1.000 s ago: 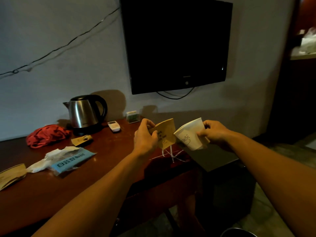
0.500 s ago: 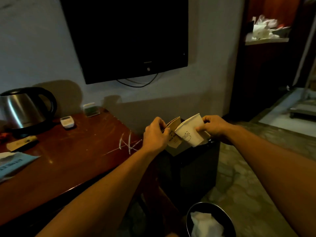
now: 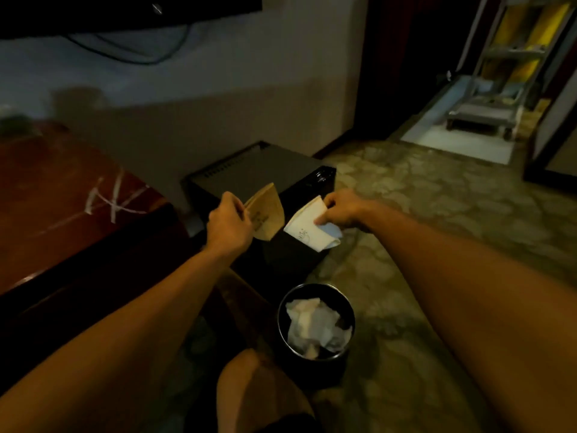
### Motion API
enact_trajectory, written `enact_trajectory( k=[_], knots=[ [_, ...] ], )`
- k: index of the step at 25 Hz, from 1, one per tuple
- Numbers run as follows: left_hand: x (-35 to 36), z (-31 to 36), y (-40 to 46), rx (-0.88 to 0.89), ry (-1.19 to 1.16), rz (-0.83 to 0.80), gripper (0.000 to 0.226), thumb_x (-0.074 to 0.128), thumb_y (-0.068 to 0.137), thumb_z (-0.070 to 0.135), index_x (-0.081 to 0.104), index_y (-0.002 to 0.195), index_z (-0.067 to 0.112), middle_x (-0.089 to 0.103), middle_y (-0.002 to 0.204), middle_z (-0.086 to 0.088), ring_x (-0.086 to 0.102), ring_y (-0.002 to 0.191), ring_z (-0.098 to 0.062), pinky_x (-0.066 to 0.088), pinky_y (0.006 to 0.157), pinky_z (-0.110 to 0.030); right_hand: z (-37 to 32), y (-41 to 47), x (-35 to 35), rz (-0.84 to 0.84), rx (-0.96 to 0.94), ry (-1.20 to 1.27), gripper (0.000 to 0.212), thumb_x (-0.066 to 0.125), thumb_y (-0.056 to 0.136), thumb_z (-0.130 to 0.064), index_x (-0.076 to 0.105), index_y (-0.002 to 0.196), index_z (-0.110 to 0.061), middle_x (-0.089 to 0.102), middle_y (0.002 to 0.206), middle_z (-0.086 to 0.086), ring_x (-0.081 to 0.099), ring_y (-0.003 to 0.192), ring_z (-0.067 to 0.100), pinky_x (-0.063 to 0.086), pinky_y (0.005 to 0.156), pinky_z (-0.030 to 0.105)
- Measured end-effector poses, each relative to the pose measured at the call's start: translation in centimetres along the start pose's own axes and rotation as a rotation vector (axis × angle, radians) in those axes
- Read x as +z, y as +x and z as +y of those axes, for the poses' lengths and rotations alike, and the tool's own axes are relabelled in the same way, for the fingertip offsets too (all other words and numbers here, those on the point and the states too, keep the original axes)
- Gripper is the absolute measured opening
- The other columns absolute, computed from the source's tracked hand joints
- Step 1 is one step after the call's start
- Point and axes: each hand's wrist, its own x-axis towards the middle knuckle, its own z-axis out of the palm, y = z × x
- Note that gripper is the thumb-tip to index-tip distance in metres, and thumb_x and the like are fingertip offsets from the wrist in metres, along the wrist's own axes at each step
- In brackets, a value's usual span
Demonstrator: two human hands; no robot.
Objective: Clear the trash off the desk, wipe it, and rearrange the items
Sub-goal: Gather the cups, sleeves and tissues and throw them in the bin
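Stone-patterned flooring (image 3: 421, 214) fills most of the right side of the view, running up to a doorway at the upper right. Dark reddish wood forms the worktop (image 3: 56, 207) on the left, its surface marked with pale scratched lines near its right corner. Just beside that corner stands a black box-shaped cabinet (image 3: 259, 170) against the pale wall. Lower down, on the floor in front of the cabinet, sits a round black bin (image 3: 282, 314) with crumpled white paper (image 3: 315, 326) inside it. A bare knee shows at the bottom edge, just left of the bin.

Both arms reach forward over the gap between worktop and cabinet. The left hand (image 3: 229, 225) has its fingers closed on a flattened brown paper cup (image 3: 268, 214), held upright with printed text on its side. The right hand (image 3: 342, 209) has its fingers pinched on a squashed white paper cup (image 3: 307, 228), tilted with its mouth pointing down and left, a small drawing visible on its wall. The two cups are held near each other but apart, in the air in front of the cabinet, above and beyond the bin.
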Motion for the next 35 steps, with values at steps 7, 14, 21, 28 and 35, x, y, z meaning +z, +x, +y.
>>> enact_trajectory(
  k=[7,14,21,28,35],
  knots=[
    [5.5,-4.4,-0.9,-0.087,-0.026,-0.163,0.008,0.058,0.096,0.014,0.052,0.102,0.011,0.059,0.104,-0.009,0.062,0.098,-0.025,0.058,0.081,-0.043,7.5,2.7,6.4,-0.087,0.070,-0.078,0.020,0.077,0.082,-0.014,0.058,0.081,-0.007,0.055,0.079,0.007,0.054,0.077,0.020,0.042,0.055,0.026],
    [10.1,-8.7,-1.7,-0.163,-0.012,-0.236,0.008,0.056,0.097,0.013,0.050,0.102,0.012,0.057,0.111,-0.007,0.059,0.102,-0.020,0.054,0.062,-0.024,12.9,5.5,13.4,-0.066,0.153,-0.286,0.017,0.074,0.076,-0.013,0.063,0.087,-0.008,0.063,0.091,0.009,0.063,0.089,0.023,0.054,0.069,0.033],
    [13.1,-10.3,-0.9,-0.137,0.002,-0.269,0.009,0.057,0.096,0.013,0.050,0.101,0.014,0.056,0.110,-0.006,0.061,0.102,-0.020,0.061,0.076,-0.038,14.7,8.0,19.1,-0.090,0.199,-0.291,0.017,0.073,0.082,-0.022,0.059,0.082,-0.013,0.063,0.091,0.009,0.061,0.082,0.022,0.046,0.061,0.029],
    [14.2,-10.7,-0.7,-0.112,0.031,-0.268,0.010,0.058,0.096,0.014,0.051,0.102,0.014,0.059,0.108,-0.003,0.063,0.101,-0.018,0.061,0.075,-0.035,15.7,9.2,21.3,-0.266,0.249,-0.306,0.032,0.073,0.084,-0.013,0.061,0.112,-0.004,0.063,0.114,0.017,0.062,0.105,0.032,0.054,0.088,0.038],
    [14.3,-10.5,-0.9,-0.104,0.099,-0.288,0.006,0.056,0.095,0.012,0.052,0.097,0.016,0.060,0.098,-0.004,0.062,0.089,-0.020,0.059,0.068,-0.037,12.9,9.0,13.6,-0.295,0.145,0.172,0.036,0.069,0.083,-0.005,0.062,0.116,-0.016,0.066,0.112,0.009,0.062,0.105,0.022,0.052,0.084,0.031]
  ],
)
